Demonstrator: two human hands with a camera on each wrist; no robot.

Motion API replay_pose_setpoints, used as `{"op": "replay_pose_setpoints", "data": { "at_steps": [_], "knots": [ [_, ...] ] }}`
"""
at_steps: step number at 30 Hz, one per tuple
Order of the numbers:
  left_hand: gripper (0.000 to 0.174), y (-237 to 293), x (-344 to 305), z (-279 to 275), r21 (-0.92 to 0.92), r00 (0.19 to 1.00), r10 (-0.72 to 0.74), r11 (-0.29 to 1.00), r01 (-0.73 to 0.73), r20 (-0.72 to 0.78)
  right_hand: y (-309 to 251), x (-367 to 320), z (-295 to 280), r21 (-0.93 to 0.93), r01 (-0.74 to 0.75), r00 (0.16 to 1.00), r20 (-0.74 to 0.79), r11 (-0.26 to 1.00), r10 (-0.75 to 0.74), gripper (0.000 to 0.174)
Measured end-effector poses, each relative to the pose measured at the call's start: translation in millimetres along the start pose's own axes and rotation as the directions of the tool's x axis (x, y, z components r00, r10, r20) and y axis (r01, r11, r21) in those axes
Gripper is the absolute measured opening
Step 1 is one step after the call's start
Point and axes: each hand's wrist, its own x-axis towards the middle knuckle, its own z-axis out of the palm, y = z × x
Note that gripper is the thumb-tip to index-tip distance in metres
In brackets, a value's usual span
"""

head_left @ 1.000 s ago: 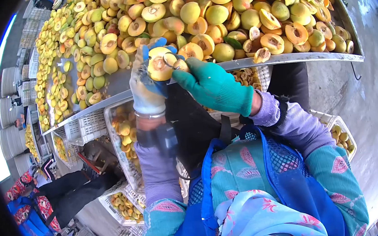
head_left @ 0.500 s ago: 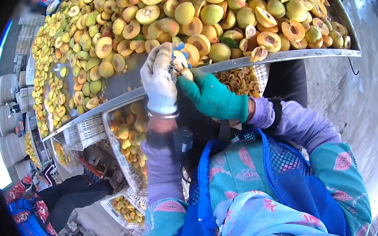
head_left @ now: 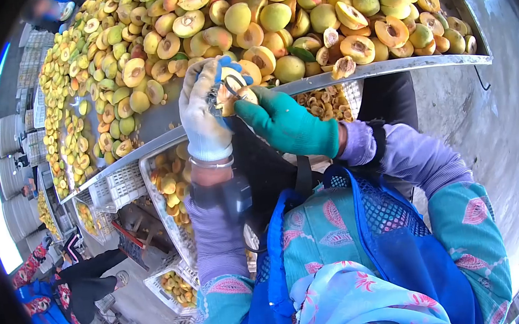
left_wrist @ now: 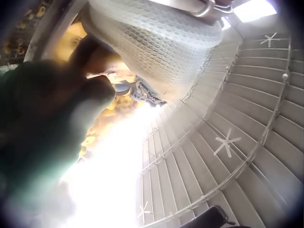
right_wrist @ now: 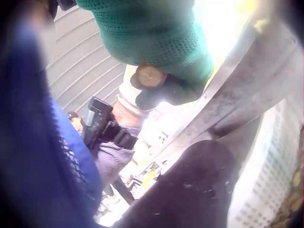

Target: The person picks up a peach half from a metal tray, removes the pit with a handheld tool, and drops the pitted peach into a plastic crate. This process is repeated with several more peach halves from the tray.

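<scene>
We count two hands at the counter's (head_left: 388,67) edge, a left hand (head_left: 204,114) and a right hand (head_left: 284,125); one peach half (head_left: 228,95); one tool (right_wrist: 149,76); at least four crates (head_left: 114,182) below the counter; and peaches (head_left: 270,17) on it, too many to count.

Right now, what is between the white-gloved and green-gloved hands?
A cut peach half, held by the left hand; the right hand holds a wooden-handled tool against it. The head view shows this.

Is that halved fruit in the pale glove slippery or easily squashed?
Probably slippery: the halved fruit shows cut flesh, and the left hand grips it through a knit glove. Likely soft and easily bruised. Its rounded back could roll, like the halves tilted on the metal table.
</scene>
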Motion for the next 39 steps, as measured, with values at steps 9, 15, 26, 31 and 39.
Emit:
{"op": "replay_pose_setpoints", "data": {
  "at_steps": [9, 15, 26, 31, 39],
  "knots": [
    [0.028, -13, -2, -3, 0.368, 0.951, 0.311, 0.884, -0.289, 0.000, -5, 3, 3, -0.171, -0.001, 0.998, -0.062, 0.985, -0.009, 0.037],
    [0.025, -8, -2, 8, 0.349, 0.975, 0.220, 0.916, -0.196, -0.029, -7, -2, 3, -0.093, 0.002, 1.000, -0.029, 0.996, -0.005, 0.043],
    [0.021, -6, 11, 15, 0.052, 0.993, -0.099, 0.994, 0.096, 0.067, -45, -13, 0, 0.548, -0.534, 0.845, 0.327, 0.643, 0.423, 0.046],
    [0.035, -7, 23, 12, 0.254, 0.962, -0.270, 0.934, 0.252, 0.038, -31, -14, -4, 0.698, -0.579, 0.812, 0.452, 0.421, 0.369, 0.046],
    [0.032, -11, 28, 17, 0.098, 0.963, -0.181, 0.982, 0.164, 0.201, -32, -8, -9, 0.730, -0.522, 0.850, 0.401, 0.441, 0.343, 0.050]
  ]
}}
